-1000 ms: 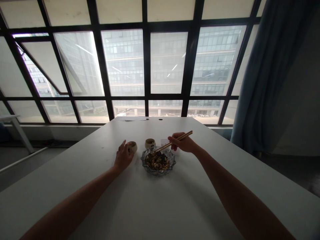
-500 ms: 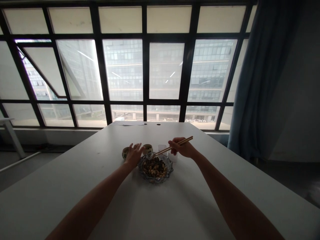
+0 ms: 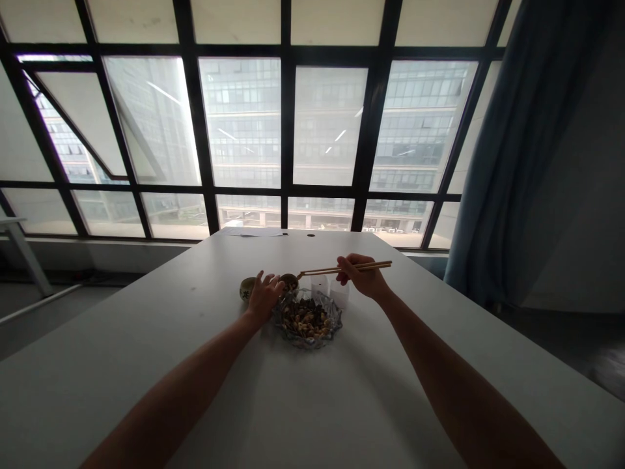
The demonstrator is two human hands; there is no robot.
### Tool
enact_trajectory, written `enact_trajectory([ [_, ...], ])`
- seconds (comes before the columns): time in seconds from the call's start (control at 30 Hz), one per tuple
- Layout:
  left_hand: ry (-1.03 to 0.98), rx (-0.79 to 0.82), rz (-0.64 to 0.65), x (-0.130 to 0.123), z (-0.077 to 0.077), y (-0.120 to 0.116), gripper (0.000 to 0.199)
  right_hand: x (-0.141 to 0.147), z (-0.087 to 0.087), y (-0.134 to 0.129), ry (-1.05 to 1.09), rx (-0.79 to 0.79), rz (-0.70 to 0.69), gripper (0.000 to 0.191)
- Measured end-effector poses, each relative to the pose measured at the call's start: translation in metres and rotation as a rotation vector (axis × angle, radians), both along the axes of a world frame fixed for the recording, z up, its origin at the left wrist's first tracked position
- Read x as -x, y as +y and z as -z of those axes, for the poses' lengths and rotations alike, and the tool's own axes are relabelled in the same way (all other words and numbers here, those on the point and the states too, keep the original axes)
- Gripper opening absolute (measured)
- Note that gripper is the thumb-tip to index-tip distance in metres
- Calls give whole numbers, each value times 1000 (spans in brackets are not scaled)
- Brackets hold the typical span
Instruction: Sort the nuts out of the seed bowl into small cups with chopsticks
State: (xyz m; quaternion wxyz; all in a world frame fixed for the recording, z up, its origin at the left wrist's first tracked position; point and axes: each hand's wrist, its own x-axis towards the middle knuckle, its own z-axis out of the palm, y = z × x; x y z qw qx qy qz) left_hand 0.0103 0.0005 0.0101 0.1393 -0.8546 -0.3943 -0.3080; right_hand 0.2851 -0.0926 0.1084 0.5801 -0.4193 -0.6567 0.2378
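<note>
- Left hand (image 3: 263, 299): fingers partly spread at right cup (image 3: 291, 284); cannot tell whether it grips.
- Right hand (image 3: 364, 276): closed around chopsticks (image 3: 332, 269), held nearly level; tips at right cup's rim, with a small piece (image 3: 300, 275).
- Left cup (image 3: 247, 289): just beside left hand.
- Bowl (image 3: 336, 326): clear, scalloped, on worktop (image 3: 303, 404), nearer the person than right cup; holds mixed brown pieces (image 3: 306, 320).
- Two pale containers (image 3: 340, 294): behind bowl, below chopsticks and right hand.

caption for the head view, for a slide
Chopsticks in the right hand point at a small cup near the left hand, beyond a glass bowl of small brown pieces.
</note>
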Motion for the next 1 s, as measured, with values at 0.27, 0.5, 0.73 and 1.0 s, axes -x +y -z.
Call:
enact_trajectory([
  [0.27, 123, -59, -53, 1, 1, -2, 39, 8, 12, 6, 25, -71, 61, 50],
  [0.5, -5, 70, 23, 3, 1, -2, 54, 30, 40, 12, -90, 25, 5, 53],
  [0.73, -95, 100, 10, -1, 4, -1, 45, 24, 27, 10, 1, -4, 58, 61],
  [1.0, -112, 84, -51, -2, 6, 1, 35, 21, 7, -2, -95, 176, -96, 67],
])
